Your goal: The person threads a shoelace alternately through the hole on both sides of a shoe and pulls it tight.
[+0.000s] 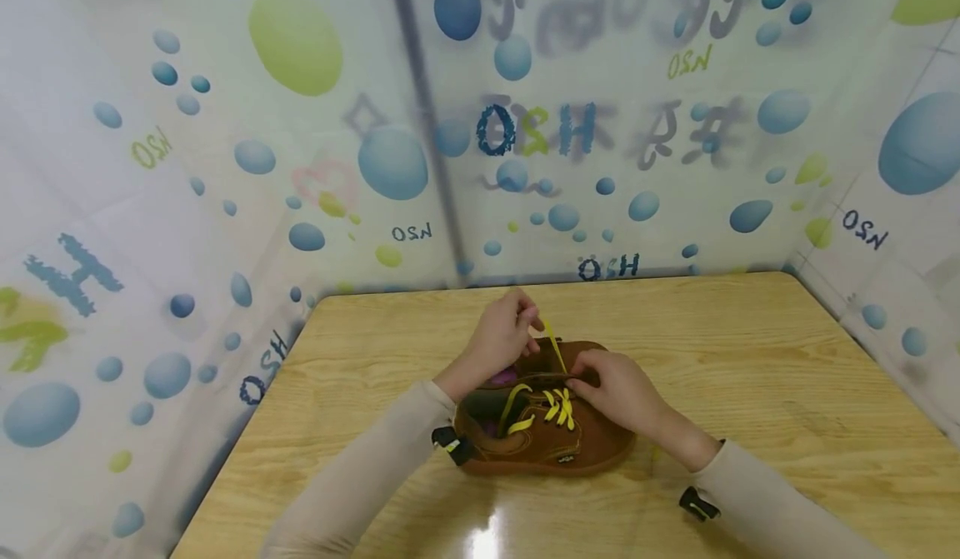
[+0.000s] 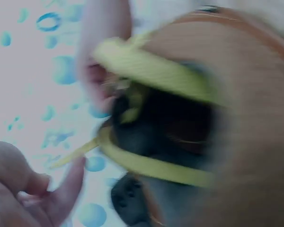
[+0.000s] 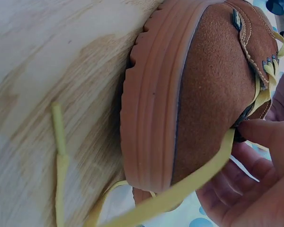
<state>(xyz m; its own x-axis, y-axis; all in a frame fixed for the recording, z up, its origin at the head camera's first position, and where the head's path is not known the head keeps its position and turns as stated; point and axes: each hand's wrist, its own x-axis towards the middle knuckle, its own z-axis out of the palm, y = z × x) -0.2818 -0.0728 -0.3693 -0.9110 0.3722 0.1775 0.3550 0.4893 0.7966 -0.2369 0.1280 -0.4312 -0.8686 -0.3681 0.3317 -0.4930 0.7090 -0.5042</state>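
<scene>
Brown shoe [image 1: 536, 455] looks dark inside, with a little purple.

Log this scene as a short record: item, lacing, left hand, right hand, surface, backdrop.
Item: low brown suede shoe
Lacing: flat yellow fabric lace, crossed over the front, with loose strands
Left hand: raised at a lifted strand; pinch unclear
Right hand: pinches the shoe's edge beside the lacing
Surface: light wood-grain table
Backdrop: white sheet printed with blue and green drops
</scene>
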